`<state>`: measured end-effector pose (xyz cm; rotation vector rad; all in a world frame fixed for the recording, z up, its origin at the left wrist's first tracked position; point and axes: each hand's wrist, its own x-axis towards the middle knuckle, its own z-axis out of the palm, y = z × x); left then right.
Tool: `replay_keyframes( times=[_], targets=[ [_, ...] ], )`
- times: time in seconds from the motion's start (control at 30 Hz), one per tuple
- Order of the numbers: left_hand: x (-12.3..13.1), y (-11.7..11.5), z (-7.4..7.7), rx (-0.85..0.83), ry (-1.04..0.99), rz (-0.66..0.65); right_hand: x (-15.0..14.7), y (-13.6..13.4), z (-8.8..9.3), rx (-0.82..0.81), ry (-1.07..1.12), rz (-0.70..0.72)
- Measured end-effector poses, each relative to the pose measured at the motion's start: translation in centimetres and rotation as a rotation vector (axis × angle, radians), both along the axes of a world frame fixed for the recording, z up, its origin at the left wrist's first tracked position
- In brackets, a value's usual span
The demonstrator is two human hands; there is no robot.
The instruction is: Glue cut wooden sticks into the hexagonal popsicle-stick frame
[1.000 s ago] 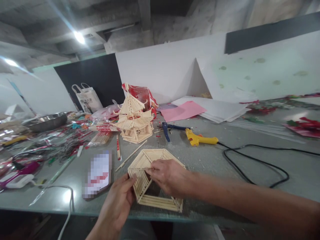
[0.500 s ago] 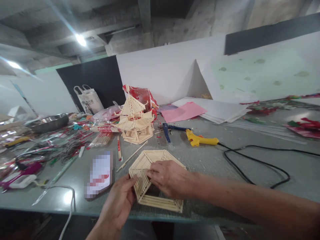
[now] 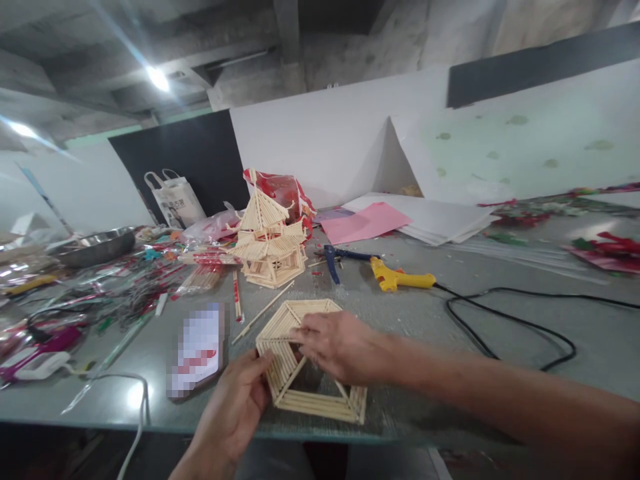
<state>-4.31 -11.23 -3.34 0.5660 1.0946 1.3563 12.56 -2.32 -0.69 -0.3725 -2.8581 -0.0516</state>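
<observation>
A flat hexagonal frame of glued wooden sticks [image 3: 305, 400] lies on the grey table near its front edge. My left hand [image 3: 240, 403] grips the frame's left corner, thumb on top. Over the frame's middle my right hand [image 3: 336, 345] hovers, fingers curled and pinched at its inner left edge; what the fingertips hold is too small to see. Behind the frame stands a small pagoda model of sticks [image 3: 270, 241].
A yellow glue gun [image 3: 400, 277] with black cable [image 3: 505, 319] lies right of the pagoda, blue-handled pliers [image 3: 335, 256] beside it. A phone [image 3: 196, 349] rests left of the frame. Stick packets, wrappers and a metal bowl [image 3: 95, 245] crowd the left; paper sheets [image 3: 395, 219] lie behind.
My right hand has lifted slightly and shifted back, uncovering the frame's near right side. The left hand keeps its hold on the left corner.
</observation>
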Motion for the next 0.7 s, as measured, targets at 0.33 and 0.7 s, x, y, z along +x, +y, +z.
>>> replay_keyframes(
  times=[0.33,0.7],
  targets=[
    [-0.6,-0.3,-0.1,-0.016,0.055,-0.029,2.8,6.3,0.7,-0.211,0.061,-0.571],
    [-0.4,-0.5,0.0,0.015,0.138,-0.024,-0.3,-0.5,-0.6,0.050,0.092,0.026]
  ],
)
